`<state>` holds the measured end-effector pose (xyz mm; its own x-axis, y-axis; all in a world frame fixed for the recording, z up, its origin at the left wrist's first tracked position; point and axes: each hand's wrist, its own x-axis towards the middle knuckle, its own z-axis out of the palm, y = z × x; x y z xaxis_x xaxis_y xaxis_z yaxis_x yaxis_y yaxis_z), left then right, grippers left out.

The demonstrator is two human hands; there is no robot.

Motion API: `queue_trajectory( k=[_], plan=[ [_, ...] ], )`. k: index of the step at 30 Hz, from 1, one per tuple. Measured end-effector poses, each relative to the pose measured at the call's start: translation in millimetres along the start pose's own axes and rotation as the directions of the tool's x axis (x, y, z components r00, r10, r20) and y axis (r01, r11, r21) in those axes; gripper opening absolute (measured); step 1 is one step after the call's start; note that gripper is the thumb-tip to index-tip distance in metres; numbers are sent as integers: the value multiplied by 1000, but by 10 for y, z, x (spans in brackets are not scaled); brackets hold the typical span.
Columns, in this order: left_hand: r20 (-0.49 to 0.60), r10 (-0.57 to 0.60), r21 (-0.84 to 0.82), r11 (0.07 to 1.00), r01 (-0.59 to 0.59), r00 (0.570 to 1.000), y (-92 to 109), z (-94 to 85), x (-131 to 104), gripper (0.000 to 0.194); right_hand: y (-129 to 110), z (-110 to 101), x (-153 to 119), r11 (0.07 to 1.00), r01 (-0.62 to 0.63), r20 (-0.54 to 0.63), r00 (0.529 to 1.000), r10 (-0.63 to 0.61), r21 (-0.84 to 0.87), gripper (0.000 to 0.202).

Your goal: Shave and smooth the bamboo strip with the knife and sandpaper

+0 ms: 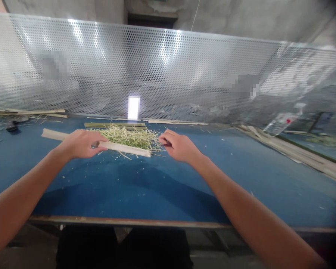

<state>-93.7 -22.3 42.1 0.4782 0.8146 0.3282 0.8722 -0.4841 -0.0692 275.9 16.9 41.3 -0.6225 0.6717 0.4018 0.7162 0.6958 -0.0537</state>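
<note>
A pale strip of split bamboo (pixel 128 148) lies slantwise in front of me, its right end lower than its left. My left hand (pixel 85 144) is closed around its middle, thumb on the near side. Just past the strip's right end, my right hand (pixel 177 145) is closed on a small knife (pixel 164 144); only a thin dark bit of it shows and the fist hides the rest. Behind the strip, between both hands, is a heap of green and straw-coloured shavings (pixel 131 136).
The blue tabletop (pixel 162 190) carries scattered chips. A greenish bamboo strip (pixel 95 124) lies behind the shavings. Long strips (pixel 302 151) line the right side, near a clear plastic bottle (pixel 280 123). A black object (pixel 12 125) lies far left. A perforated metal screen (pixel 156 71) closes the back.
</note>
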Motion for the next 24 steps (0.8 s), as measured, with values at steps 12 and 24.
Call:
queue_trajectory(
  k=[12,24],
  plan=[
    [1,24,-37,999,-24,1000,41,21,21,44,236,116,11,976,-175,78,983,166,128,11],
    [126,10,-121,993,5,992,-11,76,48,42,13,73,14,987,-131,230,967,108,89,35]
  ],
)
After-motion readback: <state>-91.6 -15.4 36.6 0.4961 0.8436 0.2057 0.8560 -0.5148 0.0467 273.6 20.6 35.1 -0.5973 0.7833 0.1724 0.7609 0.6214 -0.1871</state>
